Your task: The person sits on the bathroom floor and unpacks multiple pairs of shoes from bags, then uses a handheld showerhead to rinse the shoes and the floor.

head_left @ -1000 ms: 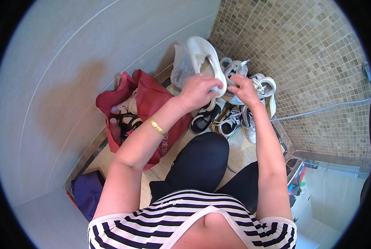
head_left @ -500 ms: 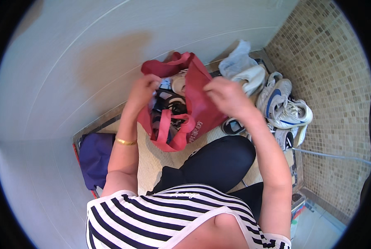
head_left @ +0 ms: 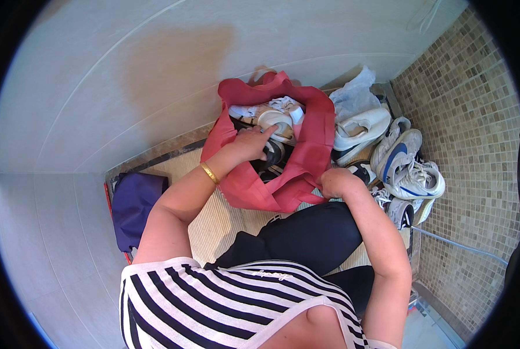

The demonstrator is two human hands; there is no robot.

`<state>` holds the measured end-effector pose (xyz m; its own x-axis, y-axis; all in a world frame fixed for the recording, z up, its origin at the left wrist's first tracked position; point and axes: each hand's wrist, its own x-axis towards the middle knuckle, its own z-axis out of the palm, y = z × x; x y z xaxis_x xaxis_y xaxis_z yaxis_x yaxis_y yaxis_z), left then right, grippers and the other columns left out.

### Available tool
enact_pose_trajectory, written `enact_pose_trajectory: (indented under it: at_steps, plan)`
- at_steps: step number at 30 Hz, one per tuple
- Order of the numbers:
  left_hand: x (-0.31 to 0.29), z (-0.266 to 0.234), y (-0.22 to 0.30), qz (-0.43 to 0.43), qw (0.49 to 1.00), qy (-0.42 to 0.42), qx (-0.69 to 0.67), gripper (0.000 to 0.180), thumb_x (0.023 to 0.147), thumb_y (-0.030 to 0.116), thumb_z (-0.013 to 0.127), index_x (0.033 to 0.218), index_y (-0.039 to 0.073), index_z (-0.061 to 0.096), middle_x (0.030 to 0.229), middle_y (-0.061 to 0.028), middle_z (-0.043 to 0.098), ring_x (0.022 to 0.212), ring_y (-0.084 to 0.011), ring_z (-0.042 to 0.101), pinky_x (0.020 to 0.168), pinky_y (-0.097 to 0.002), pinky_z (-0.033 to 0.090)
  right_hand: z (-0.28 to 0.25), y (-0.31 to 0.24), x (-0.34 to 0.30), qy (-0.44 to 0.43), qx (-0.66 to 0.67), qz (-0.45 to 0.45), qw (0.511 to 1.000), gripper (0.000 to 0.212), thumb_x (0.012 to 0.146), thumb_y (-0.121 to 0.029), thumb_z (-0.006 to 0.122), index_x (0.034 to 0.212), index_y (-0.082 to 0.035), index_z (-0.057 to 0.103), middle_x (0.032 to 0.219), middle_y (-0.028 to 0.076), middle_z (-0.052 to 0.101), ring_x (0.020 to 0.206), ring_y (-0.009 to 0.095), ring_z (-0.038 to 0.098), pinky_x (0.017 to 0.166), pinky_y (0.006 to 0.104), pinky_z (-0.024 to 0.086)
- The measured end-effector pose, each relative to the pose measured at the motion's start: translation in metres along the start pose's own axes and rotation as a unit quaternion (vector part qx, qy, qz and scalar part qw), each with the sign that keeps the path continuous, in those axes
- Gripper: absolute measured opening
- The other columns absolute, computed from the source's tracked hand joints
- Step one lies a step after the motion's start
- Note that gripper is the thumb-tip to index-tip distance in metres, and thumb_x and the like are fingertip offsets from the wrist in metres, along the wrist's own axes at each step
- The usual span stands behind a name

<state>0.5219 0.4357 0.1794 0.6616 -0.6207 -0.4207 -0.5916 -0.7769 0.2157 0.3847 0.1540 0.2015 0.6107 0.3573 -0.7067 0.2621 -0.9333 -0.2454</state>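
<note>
A red tote bag [head_left: 250, 187] stands mouth up in front of me, with several shoes inside. My left hand [head_left: 253, 144] reaches into it, the thumb stretched apart from the fingers. It touches a white shoe [head_left: 280, 123] and lies beside a dark shoe [head_left: 275, 153]; the fingertips are partly hidden. At the bag's near right edge my right hand [head_left: 336, 182] is closed on the bag's handle, its fingers mostly turned from view.
White sneakers [head_left: 404, 166] and other shoes are piled right of the bag, with a white slip-on shoe [head_left: 361, 129] and clear plastic bag [head_left: 353, 93] behind. A purple cloth bag [head_left: 136, 212] lies left. Tiled walls [head_left: 463, 116] close in the corner; a pale cable [head_left: 460, 246] runs right.
My left hand has moved from the bag's far left rim down into it. My right hand has come down to its near right edge. The bag has turned, its mouth wider.
</note>
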Motion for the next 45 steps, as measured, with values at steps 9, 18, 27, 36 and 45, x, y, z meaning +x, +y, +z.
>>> enact_pose_trajectory:
  at_steps: [9, 18, 27, 36, 45]
  plan:
    - [0.026, 0.046, -0.017, 0.007, 0.987, 0.138, 0.081, 0.041, 0.077, 0.014, 0.072, 0.118, 0.018, 0.069, 0.105, -0.0232, 0.065, 0.099, -0.0412, 0.069, 0.075, -0.0494, 0.06, -0.051, -0.037, 0.002, 0.3, 0.099, -0.035, 0.948, 0.02, 0.09, -0.018, 0.066, 0.1, -0.001, 0.071, 0.099, 0.018, 0.075, 0.095, 0.038, 0.073, 0.082, 0.0501, 0.058]
    - [0.0, 0.072, 0.007, 0.01, 0.964, 0.239, 0.121, 0.028, 0.09, 0.038, 0.058, 0.106, 0.021, 0.074, 0.105, -0.0226, 0.065, 0.085, -0.0402, 0.069, 0.064, -0.0513, 0.054, -0.109, -0.052, 0.156, 0.408, -0.18, -0.02, 0.895, 0.028, 0.091, -0.016, 0.062, 0.116, -0.008, 0.071, 0.113, 0.013, 0.072, 0.103, 0.035, 0.07, 0.083, 0.0486, 0.058]
    - [0.028, -0.028, 0.038, 0.088, 0.948, 0.222, -0.212, 0.048, 0.08, 0.011, 0.078, 0.127, 0.01, 0.066, 0.125, -0.0218, 0.066, 0.115, -0.0376, 0.067, 0.094, -0.0484, 0.055, -0.092, 0.024, 0.091, 0.267, 0.049, 0.035, 0.962, 0.039, 0.084, -0.021, 0.072, 0.123, -0.015, 0.073, 0.11, 0.017, 0.076, 0.104, 0.037, 0.074, 0.086, 0.0505, 0.059]
    - [0.081, 0.081, 0.094, 0.216, 0.782, 0.083, -0.579, 0.065, 0.082, 0.012, 0.088, 0.138, 0.009, 0.056, 0.124, -0.008, 0.068, 0.118, -0.0182, 0.063, 0.101, -0.0362, 0.052, -0.042, 0.02, 0.01, 0.332, 0.141, 0.005, 0.933, 0.036, 0.082, -0.025, 0.078, 0.113, -0.011, 0.07, 0.102, 0.016, 0.075, 0.099, 0.038, 0.072, 0.085, 0.0508, 0.058]
    - [0.013, 0.074, 0.071, 0.082, 0.744, 0.241, -0.618, 0.055, 0.068, 0.006, 0.096, 0.116, 0.005, 0.069, 0.124, -0.0095, 0.073, 0.113, -0.0177, 0.067, 0.099, -0.0321, 0.053, -0.025, 0.015, -0.022, 0.239, 0.045, 0.078, 0.967, 0.042, 0.087, -0.018, 0.067, 0.129, -0.017, 0.069, 0.124, 0.01, 0.072, 0.121, 0.03, 0.065, 0.101, 0.052, 0.05]
